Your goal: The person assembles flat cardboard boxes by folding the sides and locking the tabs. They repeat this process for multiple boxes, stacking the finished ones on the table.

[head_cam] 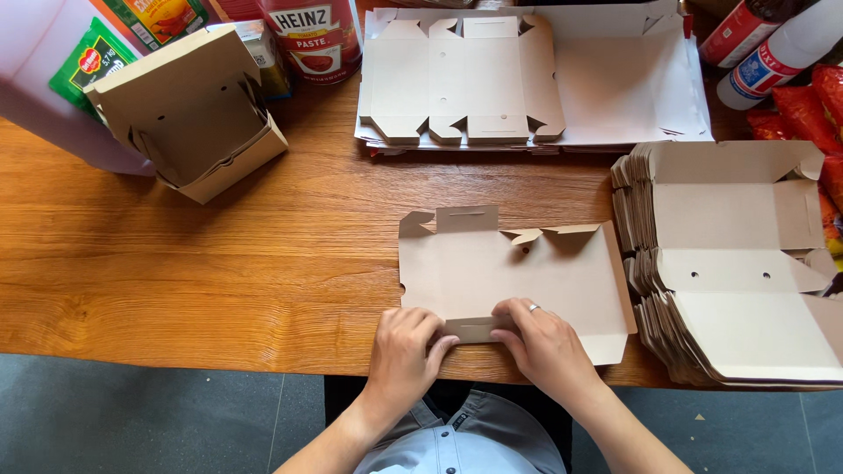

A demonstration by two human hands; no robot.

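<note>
The left hand (406, 349) and the right hand (537, 344) are both pressing on the near edge of a flat box blank (514, 272), which is lying unfolded on the wooden table (202, 263), close to the edge nearest the person. The left fingers (436, 332) are curling narrowly over a small flap (470, 329) at the blank's near edge, and the right fingers (507, 320) are bending down onto the same flap from the other side, so the two hands are pinching it between them, fingertips nearly meeting. A ring (533, 308) is showing on one right finger. The blank's far edge is carrying several small tabs, partly lifting off the table. Just to the right of the blank, almost touching it, a thick stack (729, 263) of like blanks is fanning out, its near end hanging over the table edge. Beyond the blank, a second pile (536, 79) of white-faced blanks is lying flat. Well apart to the far left, a folded box (189, 114) is sitting tilted with its lid open. Behind it a large red can (312, 35) is standing, with a green packet (88, 66) further left. At the far right corner, two bottles (773, 44) are lying on their sides above some red bags (812, 110).
</note>
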